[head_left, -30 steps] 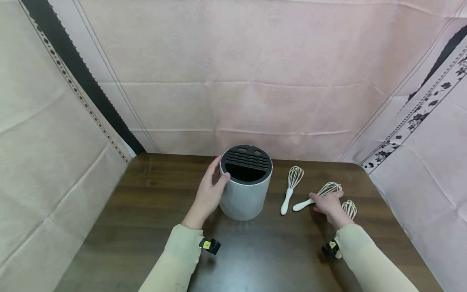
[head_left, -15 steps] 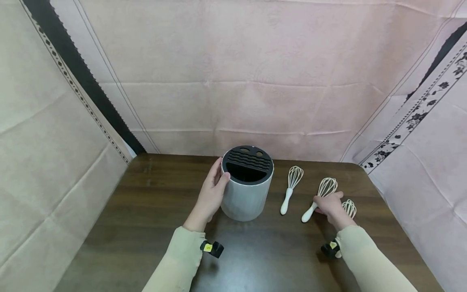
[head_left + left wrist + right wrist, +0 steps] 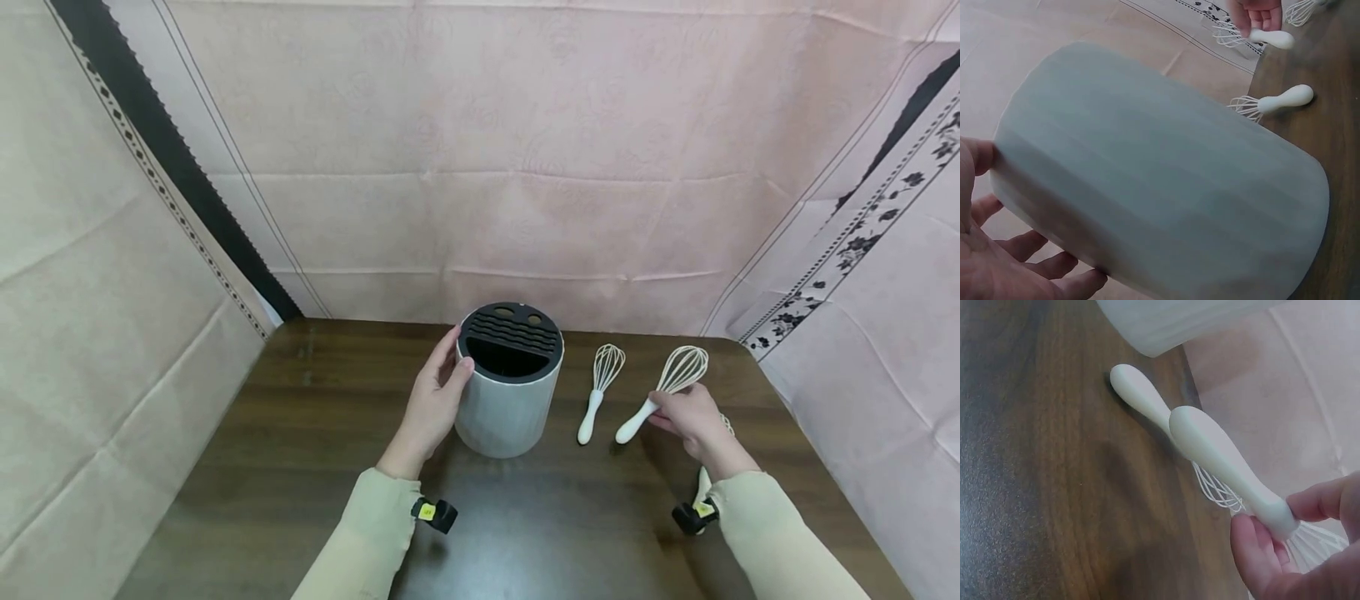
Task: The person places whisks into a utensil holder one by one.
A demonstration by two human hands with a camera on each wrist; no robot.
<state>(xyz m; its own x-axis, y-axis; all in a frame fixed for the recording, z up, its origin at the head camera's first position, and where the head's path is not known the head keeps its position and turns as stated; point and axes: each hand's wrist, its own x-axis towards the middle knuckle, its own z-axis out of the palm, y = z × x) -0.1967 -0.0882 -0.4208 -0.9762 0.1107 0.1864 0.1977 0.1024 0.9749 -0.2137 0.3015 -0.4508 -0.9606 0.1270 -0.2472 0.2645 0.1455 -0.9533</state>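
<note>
A whitish round utensil holder (image 3: 501, 425) with a black slotted lid (image 3: 510, 327) stands upright on the table. My left hand (image 3: 429, 402) grips its left side near the top, thumb in front and fingers behind. In the left wrist view, the holder's wall (image 3: 1160, 169) fills the middle, the fingertips against its edge. My right hand (image 3: 693, 418) pinches a white whisk (image 3: 1229, 453) where handle meets wires, the handle pointing down-left in the head view. A second whisk (image 3: 590, 415) lies between the holder and that hand. Behind the right wrist a third whisk (image 3: 703, 482) is mostly hidden.
The dark wooden table (image 3: 315, 467) has rounded far corners. Pale cloth (image 3: 480, 167) hangs behind it and along both sides, with a flowered border (image 3: 855, 246) at right. Each wrist wears a small black camera (image 3: 442, 517).
My right hand has pinched the middle whisk, turned it more upright and lifted it off the table with its wire end up. The left hand stays on the holder, which has shifted slightly.
</note>
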